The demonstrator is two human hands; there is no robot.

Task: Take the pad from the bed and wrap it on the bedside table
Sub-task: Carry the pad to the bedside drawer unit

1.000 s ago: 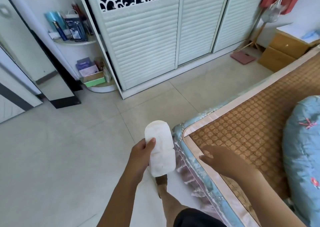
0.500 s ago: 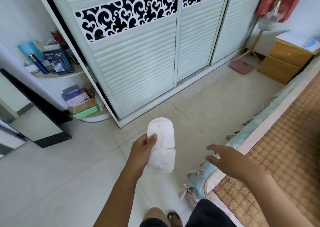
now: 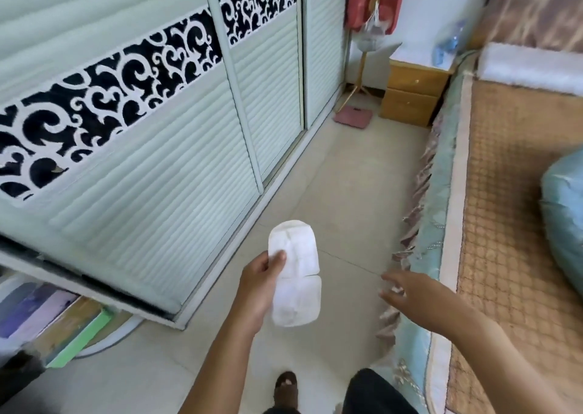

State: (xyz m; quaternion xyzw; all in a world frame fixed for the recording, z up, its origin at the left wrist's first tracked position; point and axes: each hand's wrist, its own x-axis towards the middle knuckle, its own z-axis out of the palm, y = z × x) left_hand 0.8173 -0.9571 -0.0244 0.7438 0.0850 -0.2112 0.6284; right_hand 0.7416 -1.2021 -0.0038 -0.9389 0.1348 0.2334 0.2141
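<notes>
A white oblong pad (image 3: 295,271), unfolded and creased across its middle, hangs over the tiled floor with my left hand (image 3: 258,284) shut on its left edge, thumb on top. My right hand (image 3: 410,297) floats beside the bed's edge, fingers spread and holding nothing. The bed (image 3: 504,224), covered by a woven brown mat, runs along the right. The wooden bedside table (image 3: 413,93) with two drawers and a white top stands far ahead at the head of the bed.
A white louvred wardrobe (image 3: 157,161) with a black scroll band lines the left. A pink scale (image 3: 353,117) lies on the floor near the table, beside a coat stand (image 3: 362,76). A blue bundle (image 3: 564,224) rests on the bed. A floor aisle runs between wardrobe and bed.
The view has turned right and moved along the aisle; the bedside table now lies straight ahead. My left hand still carries the pad, and my right hand has left the bed's surface.
</notes>
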